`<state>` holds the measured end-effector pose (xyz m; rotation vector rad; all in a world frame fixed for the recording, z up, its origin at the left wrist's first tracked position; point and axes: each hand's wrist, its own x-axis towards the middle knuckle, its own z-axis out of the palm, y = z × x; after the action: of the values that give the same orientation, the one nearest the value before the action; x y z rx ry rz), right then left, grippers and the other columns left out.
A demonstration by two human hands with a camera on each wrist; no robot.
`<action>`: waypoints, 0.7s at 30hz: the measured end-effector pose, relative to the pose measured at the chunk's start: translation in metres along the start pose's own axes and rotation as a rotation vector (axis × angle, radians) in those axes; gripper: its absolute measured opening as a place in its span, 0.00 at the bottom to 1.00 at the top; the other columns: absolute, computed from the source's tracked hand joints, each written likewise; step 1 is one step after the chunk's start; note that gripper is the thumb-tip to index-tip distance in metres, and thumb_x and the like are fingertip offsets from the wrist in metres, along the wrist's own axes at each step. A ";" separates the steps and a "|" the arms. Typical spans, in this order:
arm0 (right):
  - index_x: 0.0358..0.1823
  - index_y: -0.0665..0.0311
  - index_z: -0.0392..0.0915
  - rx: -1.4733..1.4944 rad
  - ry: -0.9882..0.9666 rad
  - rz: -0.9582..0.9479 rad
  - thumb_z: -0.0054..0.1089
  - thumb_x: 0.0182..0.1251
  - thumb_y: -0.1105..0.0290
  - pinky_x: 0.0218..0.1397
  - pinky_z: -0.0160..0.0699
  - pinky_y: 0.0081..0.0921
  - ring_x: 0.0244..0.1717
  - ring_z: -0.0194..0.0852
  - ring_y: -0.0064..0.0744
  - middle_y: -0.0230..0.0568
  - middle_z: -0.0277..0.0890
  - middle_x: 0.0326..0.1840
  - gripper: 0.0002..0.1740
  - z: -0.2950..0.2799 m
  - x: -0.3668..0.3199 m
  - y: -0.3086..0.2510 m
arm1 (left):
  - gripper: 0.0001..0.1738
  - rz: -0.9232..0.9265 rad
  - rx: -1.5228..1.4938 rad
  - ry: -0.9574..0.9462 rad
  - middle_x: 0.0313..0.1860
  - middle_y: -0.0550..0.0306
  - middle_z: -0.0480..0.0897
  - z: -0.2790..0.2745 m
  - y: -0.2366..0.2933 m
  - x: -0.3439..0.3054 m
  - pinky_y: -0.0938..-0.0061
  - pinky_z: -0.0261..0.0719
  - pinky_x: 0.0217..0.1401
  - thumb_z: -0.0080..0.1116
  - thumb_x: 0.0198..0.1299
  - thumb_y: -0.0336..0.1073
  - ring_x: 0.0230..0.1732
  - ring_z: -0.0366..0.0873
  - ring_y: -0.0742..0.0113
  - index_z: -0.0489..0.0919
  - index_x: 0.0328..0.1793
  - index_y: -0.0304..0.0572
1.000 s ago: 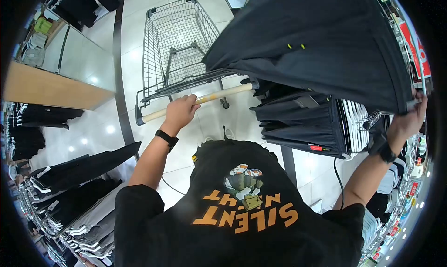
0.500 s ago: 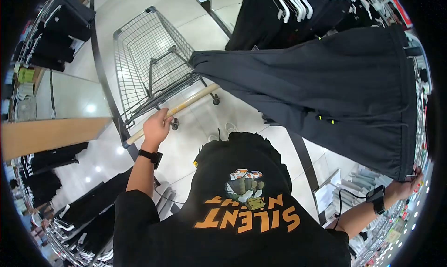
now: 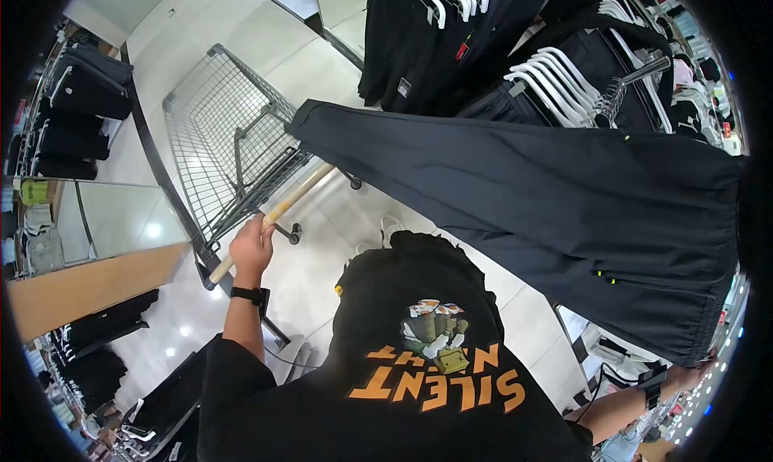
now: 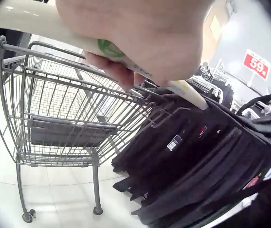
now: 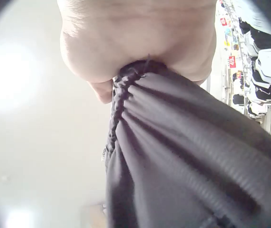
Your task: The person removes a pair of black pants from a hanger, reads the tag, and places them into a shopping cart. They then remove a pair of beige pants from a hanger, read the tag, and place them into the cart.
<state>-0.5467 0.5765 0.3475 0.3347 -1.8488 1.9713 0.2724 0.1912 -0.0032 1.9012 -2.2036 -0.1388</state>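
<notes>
A: Where are the dark trousers [image 3: 499, 184]?

B: In front of the person's black T-shirt [image 3: 403, 333] and to its right in the head view, passing in front of the white hangers [image 3: 555, 83].

A: Which way do they point?

B: The long axis slants across that view. The wide waistband [image 3: 725, 277] is at the right edge, and the narrow leg end [image 3: 304, 122] points up and left, towards the wire cart [image 3: 229, 144]. It overlaps the cart's near corner in view; I can't tell whether they touch.

A: And the waistband itself?

B: It runs crosswise to the legs, from an upper corner down to a lower one. Two yellow-green tips [image 3: 605, 277] show on the cloth just inside it.

A: What are the hands doing?

B: The right hand [image 3: 687, 378] grips the lower corner of the waistband. From the right wrist, the gathered edge drops away below the palm and the cloth fans out in folds. What supports the upper corner, I can't tell.

A: The left?

B: The left hand [image 3: 251, 248] is curled round the cart's pale handle [image 3: 299, 194]. The left wrist view shows black garments [image 4: 187, 161] hanging beside the cart.
</notes>
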 end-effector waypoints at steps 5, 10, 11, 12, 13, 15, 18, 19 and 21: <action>0.67 0.70 0.75 0.020 -0.062 0.074 0.46 0.85 0.53 0.67 0.80 0.43 0.63 0.79 0.41 0.45 0.79 0.63 0.27 -0.090 0.066 0.059 | 0.19 -0.014 0.000 -0.016 0.45 0.49 0.88 -0.001 -0.002 0.001 0.56 0.83 0.43 0.65 0.69 0.46 0.44 0.86 0.46 0.82 0.61 0.47; 0.57 0.65 0.79 -0.006 -0.252 -0.049 0.47 0.87 0.52 0.57 0.79 0.32 0.52 0.78 0.29 0.35 0.80 0.49 0.22 -0.116 0.045 0.084 | 0.19 -0.015 -0.016 0.026 0.47 0.48 0.89 0.003 -0.009 -0.002 0.57 0.84 0.46 0.65 0.68 0.44 0.45 0.87 0.46 0.83 0.61 0.47; 0.56 0.65 0.78 0.086 -0.240 0.054 0.47 0.86 0.52 0.54 0.79 0.31 0.48 0.77 0.29 0.35 0.78 0.45 0.22 -0.090 0.017 0.075 | 0.19 -0.013 -0.014 0.029 0.47 0.48 0.89 0.004 -0.011 -0.001 0.57 0.84 0.46 0.65 0.68 0.44 0.46 0.87 0.46 0.83 0.62 0.46; 0.56 0.65 0.77 0.177 -0.228 0.157 0.47 0.86 0.51 0.51 0.79 0.29 0.44 0.75 0.28 0.34 0.76 0.42 0.23 -0.069 -0.004 0.068 | 0.20 -0.010 -0.013 0.030 0.47 0.48 0.89 0.005 -0.011 -0.001 0.57 0.84 0.46 0.65 0.68 0.44 0.46 0.88 0.47 0.83 0.62 0.46; 0.49 0.63 0.77 0.235 -0.377 0.225 0.48 0.86 0.51 0.45 0.75 0.27 0.39 0.70 0.26 0.33 0.73 0.38 0.21 -0.059 -0.018 0.073 | 0.20 -0.007 -0.016 0.034 0.47 0.48 0.89 0.005 -0.012 -0.001 0.57 0.84 0.46 0.65 0.68 0.44 0.46 0.88 0.47 0.83 0.62 0.46; 0.45 0.62 0.76 0.162 -0.446 0.218 0.47 0.86 0.51 0.43 0.72 0.26 0.35 0.69 0.26 0.33 0.73 0.34 0.21 -0.008 -0.076 0.069 | 0.19 -0.002 -0.043 0.062 0.46 0.49 0.89 0.004 -0.011 0.000 0.57 0.84 0.46 0.66 0.68 0.45 0.45 0.87 0.47 0.83 0.61 0.47; 0.50 0.64 0.77 -0.069 -0.668 0.017 0.47 0.86 0.54 0.45 0.73 0.26 0.36 0.72 0.25 0.34 0.74 0.32 0.19 0.054 -0.148 0.083 | 0.18 -0.090 -0.029 -0.004 0.45 0.49 0.89 0.003 -0.010 0.002 0.57 0.84 0.45 0.66 0.67 0.45 0.44 0.87 0.47 0.84 0.59 0.48; 0.50 0.66 0.76 -0.003 -0.753 0.036 0.46 0.86 0.55 0.44 0.74 0.27 0.35 0.74 0.26 0.36 0.75 0.32 0.19 0.077 -0.172 0.089 | 0.18 -0.084 -0.024 0.021 0.44 0.49 0.89 0.005 -0.011 0.003 0.57 0.83 0.43 0.67 0.66 0.45 0.42 0.87 0.47 0.84 0.57 0.49; 0.50 0.68 0.75 0.079 -0.853 0.091 0.46 0.85 0.56 0.43 0.74 0.28 0.33 0.76 0.28 0.38 0.78 0.32 0.19 0.125 -0.223 0.097 | 0.18 -0.097 -0.040 0.020 0.43 0.50 0.89 0.000 -0.005 0.005 0.58 0.83 0.43 0.68 0.65 0.45 0.41 0.87 0.48 0.84 0.57 0.49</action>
<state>-0.4064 0.4192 0.1722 1.2983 -2.2769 2.1425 0.2767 0.1851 -0.0042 1.9789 -2.0807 -0.1780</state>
